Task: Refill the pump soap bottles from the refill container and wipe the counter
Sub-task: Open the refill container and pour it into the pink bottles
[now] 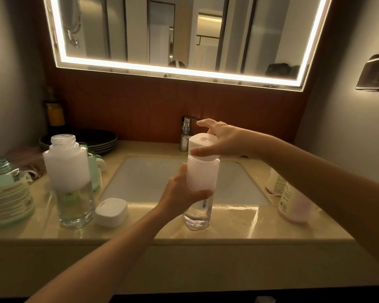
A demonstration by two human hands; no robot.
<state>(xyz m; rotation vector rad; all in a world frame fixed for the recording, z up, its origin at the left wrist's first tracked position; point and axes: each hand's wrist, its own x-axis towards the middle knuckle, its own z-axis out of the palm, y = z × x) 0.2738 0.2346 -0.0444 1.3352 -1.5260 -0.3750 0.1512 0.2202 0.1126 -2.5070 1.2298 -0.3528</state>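
The clear, frosted-top plastic pump bottle (200, 189) is standing on the front lip of the glossy beige counter (239, 226), right in front of the white sink basin (144, 178). The left hand (182, 191) is wrapped snug around its middle. The right hand (219, 138) sits on top, thumb and fingers pinching the round white pump cap (202, 147), with the index finger sticking up loose.

Looks like the cap is getting screwed on or off, can't tell which. Either way I'd keep the bottle's base flat on the counter and hold the body steady while only the cap turns, so the threads don't cross.

Off to the left of the left hand there's a second clear bottle with an open threaded neck (71, 180), and its squarish white cap (111, 212) is lying beside it. Under the right forearm is a white labelled refill container (291, 200).
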